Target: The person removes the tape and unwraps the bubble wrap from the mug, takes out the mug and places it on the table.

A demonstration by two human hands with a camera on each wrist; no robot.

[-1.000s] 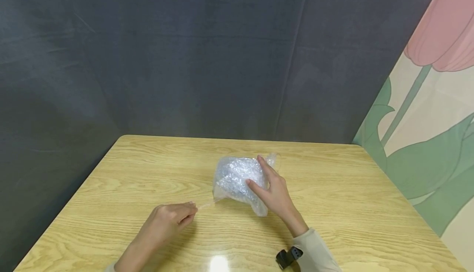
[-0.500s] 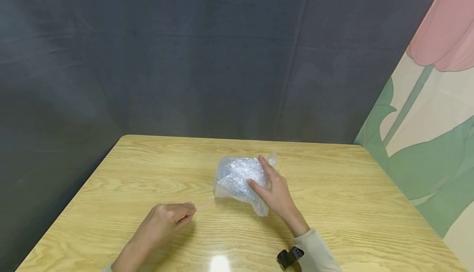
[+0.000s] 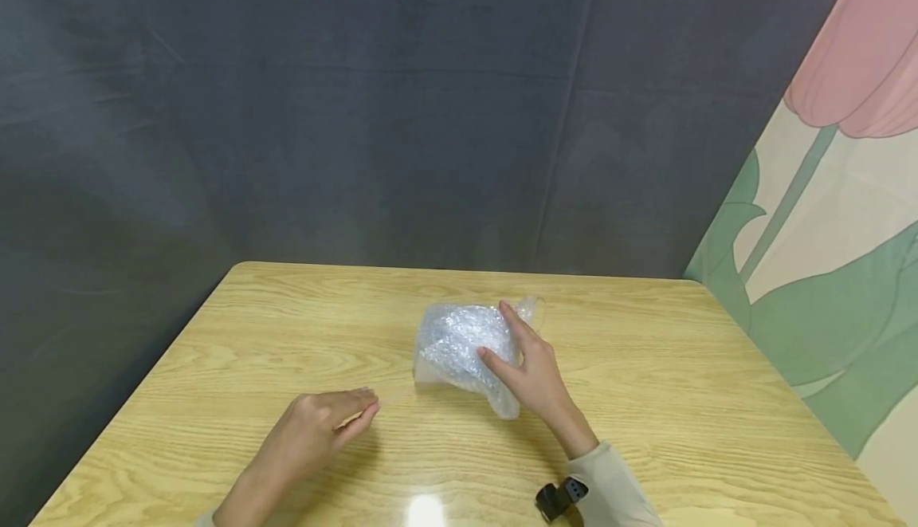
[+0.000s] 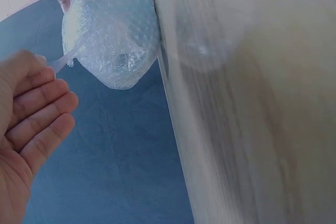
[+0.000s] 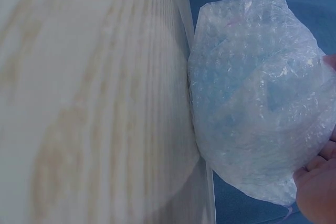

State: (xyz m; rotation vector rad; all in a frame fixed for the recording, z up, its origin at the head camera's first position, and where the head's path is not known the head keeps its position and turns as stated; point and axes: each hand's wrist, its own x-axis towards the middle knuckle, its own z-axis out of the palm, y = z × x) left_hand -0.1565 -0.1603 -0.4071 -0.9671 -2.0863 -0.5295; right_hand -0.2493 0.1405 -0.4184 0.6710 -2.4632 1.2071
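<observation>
A bundle in clear bubble wrap [image 3: 459, 344] rests on the wooden table, its contents hidden under the layers. My right hand [image 3: 534, 371] holds it from the right, thumb on the near side and fingers over the top; in the right wrist view, fingers [image 5: 320, 171] curl along its edge. Left of the bundle, my left hand [image 3: 315, 431] pinches the end of a thin clear strip, which looks like tape [image 4: 62, 62]. That strip runs taut from the wrap to my thumb and forefinger in the left wrist view, the other fingers loosely bent.
The wooden table [image 3: 645, 367] extends around both hands. Behind it hangs a dark curtain [image 3: 402, 128], and a wall with a painted tulip [image 3: 803, 272] borders the right side. A black strap device [image 3: 561, 499] sits at my right sleeve.
My left hand has shifted very slightly left, and its thumb now stands a little further from the fingers in the head view. The right hand and bundle stay almost still.
</observation>
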